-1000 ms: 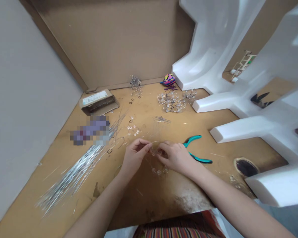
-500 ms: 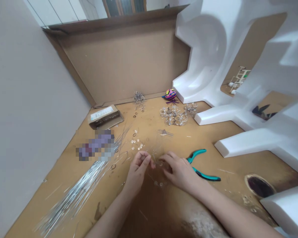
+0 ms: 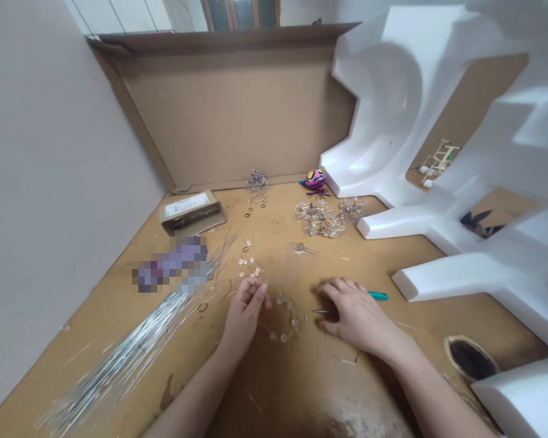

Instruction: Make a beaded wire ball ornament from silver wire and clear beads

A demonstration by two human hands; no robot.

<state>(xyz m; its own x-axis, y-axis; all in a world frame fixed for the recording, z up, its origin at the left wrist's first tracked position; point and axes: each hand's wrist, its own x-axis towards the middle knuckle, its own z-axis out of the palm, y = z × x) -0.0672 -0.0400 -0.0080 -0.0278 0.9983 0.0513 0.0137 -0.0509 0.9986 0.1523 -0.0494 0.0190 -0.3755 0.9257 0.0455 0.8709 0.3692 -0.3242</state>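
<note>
My left hand [image 3: 245, 312] pinches a thin wire at its fingertips. That wire leads to a loop of clear beads strung on wire [image 3: 283, 320], lying on the tan board [image 3: 296, 389] between my hands. My right hand [image 3: 355, 311] lies closed over a pair of teal-handled pliers [image 3: 378, 295]. Their steel jaws [image 3: 322, 311] poke out past my fingers, and most of the tool is hidden under my palm. Several loose clear beads [image 3: 249, 266] lie just above my left hand.
A sheaf of long silver wires [image 3: 132, 356] lies at the left, beside a pixelated purple object [image 3: 171, 264] and a cardboard box [image 3: 192, 213]. Wire-and-bead pieces [image 3: 319, 219] and a colourful ball [image 3: 315, 179] sit at the back. White foam shapes [image 3: 438, 261] jut in from the right.
My right hand has left the bead loop and moved right onto the pliers. My left hand has drawn slightly back. The view has tilted up, so the board sits lower in the picture.
</note>
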